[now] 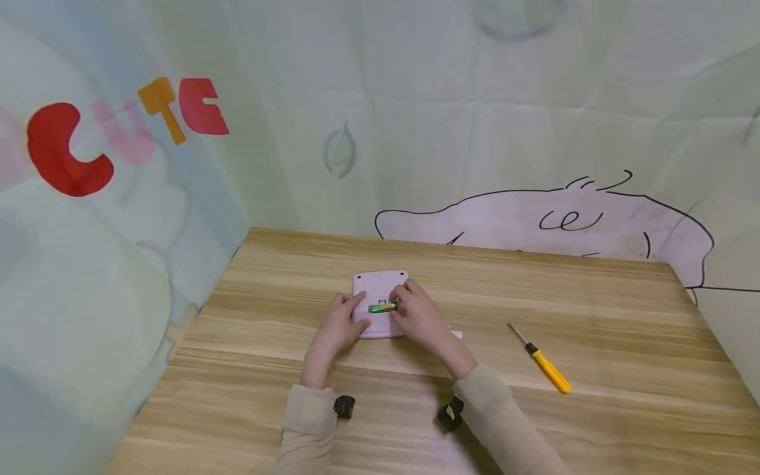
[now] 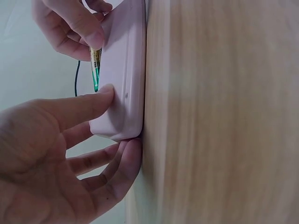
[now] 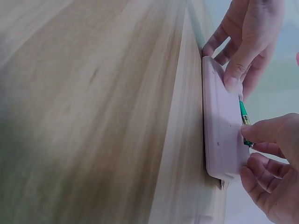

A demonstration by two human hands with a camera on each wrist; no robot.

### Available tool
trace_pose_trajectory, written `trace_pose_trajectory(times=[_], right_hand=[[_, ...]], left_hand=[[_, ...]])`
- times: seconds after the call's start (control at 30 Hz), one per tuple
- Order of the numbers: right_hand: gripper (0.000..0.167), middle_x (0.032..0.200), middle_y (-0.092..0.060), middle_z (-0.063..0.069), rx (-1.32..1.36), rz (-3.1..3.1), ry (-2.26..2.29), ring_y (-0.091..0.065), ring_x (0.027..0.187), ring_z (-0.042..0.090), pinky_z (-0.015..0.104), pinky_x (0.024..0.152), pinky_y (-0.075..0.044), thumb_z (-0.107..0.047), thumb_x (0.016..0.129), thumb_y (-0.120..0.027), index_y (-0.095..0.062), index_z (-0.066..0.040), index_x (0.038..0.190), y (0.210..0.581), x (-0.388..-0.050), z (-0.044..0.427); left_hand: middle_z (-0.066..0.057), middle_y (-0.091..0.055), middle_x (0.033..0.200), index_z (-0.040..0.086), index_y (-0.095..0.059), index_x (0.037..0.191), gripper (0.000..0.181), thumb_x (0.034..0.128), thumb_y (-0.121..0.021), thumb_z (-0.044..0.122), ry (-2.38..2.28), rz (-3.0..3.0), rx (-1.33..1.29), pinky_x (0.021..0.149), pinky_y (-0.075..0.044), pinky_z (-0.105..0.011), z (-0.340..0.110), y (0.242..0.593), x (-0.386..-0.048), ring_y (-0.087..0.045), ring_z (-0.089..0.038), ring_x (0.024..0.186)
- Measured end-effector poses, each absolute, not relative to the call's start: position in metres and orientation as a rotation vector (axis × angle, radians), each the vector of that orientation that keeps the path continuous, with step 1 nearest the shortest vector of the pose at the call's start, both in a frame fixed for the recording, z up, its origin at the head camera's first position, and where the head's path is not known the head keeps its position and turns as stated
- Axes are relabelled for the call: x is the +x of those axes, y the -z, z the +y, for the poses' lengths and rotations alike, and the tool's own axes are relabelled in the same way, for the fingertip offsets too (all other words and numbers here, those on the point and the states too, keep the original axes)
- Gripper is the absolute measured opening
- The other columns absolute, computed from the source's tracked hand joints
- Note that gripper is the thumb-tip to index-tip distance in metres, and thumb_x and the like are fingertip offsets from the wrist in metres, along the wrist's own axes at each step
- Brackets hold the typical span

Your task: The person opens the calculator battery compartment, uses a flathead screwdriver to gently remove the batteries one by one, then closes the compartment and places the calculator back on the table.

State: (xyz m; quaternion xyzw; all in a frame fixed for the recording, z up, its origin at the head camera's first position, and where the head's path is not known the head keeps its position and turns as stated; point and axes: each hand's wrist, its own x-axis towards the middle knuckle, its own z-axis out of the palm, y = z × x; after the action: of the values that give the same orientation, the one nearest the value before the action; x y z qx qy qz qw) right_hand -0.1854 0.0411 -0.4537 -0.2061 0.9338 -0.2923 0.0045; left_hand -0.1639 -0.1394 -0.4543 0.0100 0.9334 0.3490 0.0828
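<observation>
Hands hold a pink device and battery.

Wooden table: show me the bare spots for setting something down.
The table is bare between the screwdriver and the right edge, and between the left hand and the left edge. It is crowded at the pink device, with the left hand, right hand and battery there, and a small pink piece nearby.

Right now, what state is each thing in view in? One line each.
Pink device: flat on the table, back up
Green battery: pinched at one end; whether seated, unclear
Left grip: holding the device's left side
Right grip: pinching the battery
Screwdriver: lying loose, unheld
Small pink piece: on the table, partly hidden
</observation>
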Motion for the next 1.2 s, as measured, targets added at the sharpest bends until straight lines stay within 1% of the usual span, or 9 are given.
trace_pose_trajectory(times=[0.2,0.83,1.1,1.2], right_hand=[[0.021,0.099,-0.053,0.003,-0.649,2.942,0.89,-0.05,0.086,0.014,0.028,0.077,-0.048,-0.013,0.085,-0.071,-0.062,-0.009,0.103,0.4543,-0.1863,0.0401],[0.015,0.094,-0.053,0.001,-0.67,2.985,0.877,-0.051,0.084,0.013,0.027,0.074,-0.048,-0.011,0.086,-0.07,-0.062,-0.01,0.098,0.4537,-0.1862,0.0382],[0.013,0.089,-0.052,0.002,-0.74,3.056,0.89,-0.049,0.08,0.012,0.026,0.07,-0.047,-0.009,0.084,-0.072,-0.063,-0.008,0.094,0.4573,-0.1856,0.0383],[0.014,0.089,-0.052,0.002,-0.759,3.067,0.902,-0.049,0.081,0.012,0.026,0.07,-0.047,-0.009,0.084,-0.072,-0.063,-0.008,0.093,0.4581,-0.1854,0.0387]], left_hand=[[-0.016,-0.048,0.118,0.009,-0.046,0.143,0.058,0.0898,-0.066,0.019,-1.038,2.792,0.031,0.081,-0.048,-0.037,-0.1395,0.455,-0.1641,-0.049,-0.021,0.09],[-0.016,-0.048,0.118,0.007,-0.046,0.142,0.057,0.0899,-0.066,0.018,-1.052,2.792,0.034,0.085,-0.047,-0.04,-0.1393,0.4545,-0.1629,-0.05,-0.023,0.093],[-0.017,-0.049,0.117,0.006,-0.048,0.141,0.056,0.0891,-0.067,0.017,-1.048,2.809,0.05,0.082,-0.046,-0.039,-0.1399,0.454,-0.163,-0.049,-0.022,0.09],[-0.017,-0.049,0.117,0.006,-0.048,0.141,0.056,0.0888,-0.067,0.017,-1.048,2.812,0.05,0.082,-0.046,-0.039,-0.1398,0.4539,-0.1632,-0.049,-0.022,0.09]])
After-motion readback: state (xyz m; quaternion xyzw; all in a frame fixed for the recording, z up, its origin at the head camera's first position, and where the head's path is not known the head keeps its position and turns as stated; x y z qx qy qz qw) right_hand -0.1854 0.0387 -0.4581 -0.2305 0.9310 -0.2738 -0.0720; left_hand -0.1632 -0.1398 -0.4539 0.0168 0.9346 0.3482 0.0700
